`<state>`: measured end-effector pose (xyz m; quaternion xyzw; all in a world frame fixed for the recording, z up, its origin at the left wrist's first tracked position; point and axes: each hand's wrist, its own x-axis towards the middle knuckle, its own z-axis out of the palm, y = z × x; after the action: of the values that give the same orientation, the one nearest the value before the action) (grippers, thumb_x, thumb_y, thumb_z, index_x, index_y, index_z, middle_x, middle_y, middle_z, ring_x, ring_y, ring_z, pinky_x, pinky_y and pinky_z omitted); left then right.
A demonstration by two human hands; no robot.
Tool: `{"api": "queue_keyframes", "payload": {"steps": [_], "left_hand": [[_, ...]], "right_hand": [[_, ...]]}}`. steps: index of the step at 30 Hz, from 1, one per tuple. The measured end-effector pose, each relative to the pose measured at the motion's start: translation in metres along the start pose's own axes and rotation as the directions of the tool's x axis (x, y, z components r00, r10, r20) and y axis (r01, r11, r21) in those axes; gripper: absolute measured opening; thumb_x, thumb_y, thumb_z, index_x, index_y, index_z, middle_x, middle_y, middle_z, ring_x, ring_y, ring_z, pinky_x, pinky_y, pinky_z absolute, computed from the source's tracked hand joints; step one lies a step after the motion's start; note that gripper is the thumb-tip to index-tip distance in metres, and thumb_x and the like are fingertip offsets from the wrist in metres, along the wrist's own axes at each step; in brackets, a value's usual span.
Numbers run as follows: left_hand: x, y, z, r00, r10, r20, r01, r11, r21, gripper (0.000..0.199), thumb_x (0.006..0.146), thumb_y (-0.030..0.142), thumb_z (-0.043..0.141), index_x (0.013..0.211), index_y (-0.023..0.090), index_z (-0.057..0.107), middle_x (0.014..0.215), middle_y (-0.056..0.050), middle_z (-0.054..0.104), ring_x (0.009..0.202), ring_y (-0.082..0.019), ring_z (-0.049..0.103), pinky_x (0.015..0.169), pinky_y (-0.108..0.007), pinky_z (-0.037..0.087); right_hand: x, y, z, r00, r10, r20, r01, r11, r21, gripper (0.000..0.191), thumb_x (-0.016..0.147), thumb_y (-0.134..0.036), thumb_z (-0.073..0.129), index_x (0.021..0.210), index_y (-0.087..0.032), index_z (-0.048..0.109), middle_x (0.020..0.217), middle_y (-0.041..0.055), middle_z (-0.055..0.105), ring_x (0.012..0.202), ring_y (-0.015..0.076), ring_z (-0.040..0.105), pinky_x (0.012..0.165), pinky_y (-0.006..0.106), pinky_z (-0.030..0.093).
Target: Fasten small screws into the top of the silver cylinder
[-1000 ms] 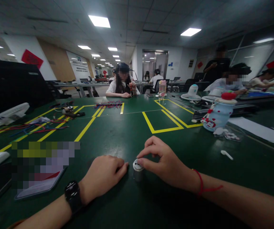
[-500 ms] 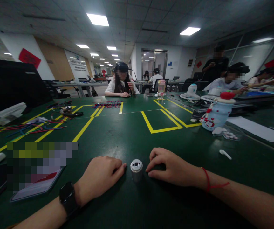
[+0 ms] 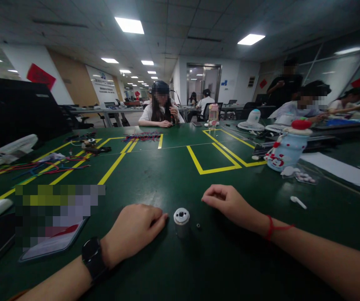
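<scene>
A short silver metal cylinder (image 3: 181, 223) stands upright on the green table, with a hole in the middle of its top and smaller holes beside it. My left hand (image 3: 138, 230), wearing a black watch, rests on the table just left of it, fingers curled under and thumb alongside; nothing shows in it. To the right of the cylinder lies a tiny metal piece (image 3: 198, 226), apart from it. My right hand (image 3: 230, 205), with a red string at the wrist, hovers beyond that piece, its fingers curled towards the thumb and no object visible between them.
A pouch-like card (image 3: 56, 238), partly blurred, lies at left near loose wires (image 3: 51, 165). On the right are a blue bottle (image 3: 288, 146), a white earbud (image 3: 298, 202) and paper (image 3: 343, 168). Yellow tape (image 3: 220, 169) marks the table. A person (image 3: 159, 106) sits opposite.
My right hand has moved up and away from beside the cylinder, and the tiny metal piece now shows on the table there. The left hand and the cylinder have stayed put.
</scene>
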<state>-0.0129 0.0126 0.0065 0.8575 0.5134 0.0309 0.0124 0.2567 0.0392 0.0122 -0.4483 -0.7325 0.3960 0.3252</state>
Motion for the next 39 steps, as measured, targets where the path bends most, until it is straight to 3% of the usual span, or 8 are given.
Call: {"api": "queue_keyframes", "payload": {"steps": [5,12,16,22,26,30,34,39], "left_hand": [[0.000,0.000,0.001,1.000,-0.006,-0.005,0.006,1.000,0.009,0.047,0.098,0.042,0.033,0.067,0.020,0.062,0.063,-0.002,0.062,0.057,-0.016,0.055,0.054,-0.028,0.024],[0.002,0.003,0.001,0.999,-0.018,-0.034,0.019,0.999,0.031,0.049,0.097,0.042,0.033,0.064,0.020,0.062,0.059,-0.002,0.061,0.054,-0.015,0.053,0.052,-0.029,0.021],[0.002,0.004,0.000,0.999,-0.027,-0.041,0.028,0.999,0.037,0.049,0.096,0.042,0.034,0.063,0.019,0.062,0.058,-0.002,0.060,0.052,-0.015,0.052,0.051,-0.029,0.019],[0.002,0.003,0.002,0.999,-0.023,-0.031,0.024,0.999,0.028,0.049,0.096,0.042,0.033,0.065,0.019,0.063,0.060,-0.003,0.062,0.055,-0.016,0.053,0.052,-0.028,0.022],[0.001,0.001,0.001,1.000,-0.009,-0.022,0.009,1.000,0.009,0.048,0.097,0.042,0.032,0.066,0.020,0.062,0.061,-0.002,0.061,0.055,-0.015,0.053,0.053,-0.028,0.023],[0.001,0.001,0.000,1.000,-0.007,-0.009,0.007,1.000,-0.002,0.048,0.097,0.042,0.033,0.066,0.019,0.061,0.061,-0.002,0.060,0.055,-0.015,0.053,0.053,-0.029,0.024],[0.002,0.002,-0.002,1.000,-0.010,0.006,0.010,1.000,-0.019,0.048,0.097,0.042,0.033,0.067,0.020,0.062,0.061,-0.001,0.060,0.055,-0.015,0.053,0.052,-0.029,0.024],[0.002,0.003,-0.004,1.000,-0.022,0.008,0.022,1.000,-0.004,0.047,0.097,0.041,0.034,0.065,0.020,0.061,0.060,-0.001,0.060,0.054,-0.015,0.054,0.053,-0.029,0.024]], "right_hand": [[-0.012,-0.010,0.006,0.931,-0.259,0.256,0.326,0.907,-0.268,0.014,0.072,-0.025,0.073,0.084,-0.019,0.071,0.091,0.0023,0.056,0.075,0.0129,0.052,0.065,0.026,0.042],[-0.004,-0.038,0.019,0.918,-0.394,-0.036,0.382,0.907,-0.177,0.009,0.083,-0.028,0.066,0.085,-0.019,0.069,0.089,0.0025,0.054,0.080,0.0138,0.052,0.067,0.026,0.044],[-0.004,-0.047,0.030,0.886,-0.463,0.018,0.457,0.866,-0.201,0.009,0.082,-0.024,0.066,0.090,-0.020,0.070,0.091,0.0025,0.054,0.085,0.0143,0.054,0.074,0.027,0.044],[-0.005,-0.043,0.026,0.927,-0.375,-0.013,0.371,0.921,-0.121,0.012,0.083,-0.029,0.064,0.091,-0.020,0.070,0.090,0.0026,0.055,0.078,0.0134,0.052,0.068,0.026,0.043],[0.002,-0.024,0.012,0.977,-0.116,-0.181,0.140,0.983,0.122,0.027,0.090,-0.037,0.053,0.078,-0.016,0.064,0.070,-0.0001,0.054,0.063,0.0115,0.048,0.059,0.026,0.038],[0.009,0.003,0.007,0.974,0.105,-0.201,-0.044,0.957,0.285,0.038,0.088,-0.048,0.051,0.072,-0.015,0.061,0.057,-0.0039,0.044,0.052,0.0096,0.040,0.049,0.024,0.031],[0.010,0.009,0.010,0.983,0.091,-0.161,-0.047,0.964,0.263,0.039,0.089,-0.048,0.050,0.072,-0.015,0.062,0.057,-0.0034,0.046,0.052,0.0096,0.041,0.049,0.024,0.032],[0.004,-0.006,0.012,0.998,-0.025,-0.056,0.027,0.999,0.037,0.033,0.090,-0.039,0.051,0.074,-0.015,0.066,0.064,-0.0008,0.054,0.061,0.0113,0.048,0.057,0.025,0.037]]}}
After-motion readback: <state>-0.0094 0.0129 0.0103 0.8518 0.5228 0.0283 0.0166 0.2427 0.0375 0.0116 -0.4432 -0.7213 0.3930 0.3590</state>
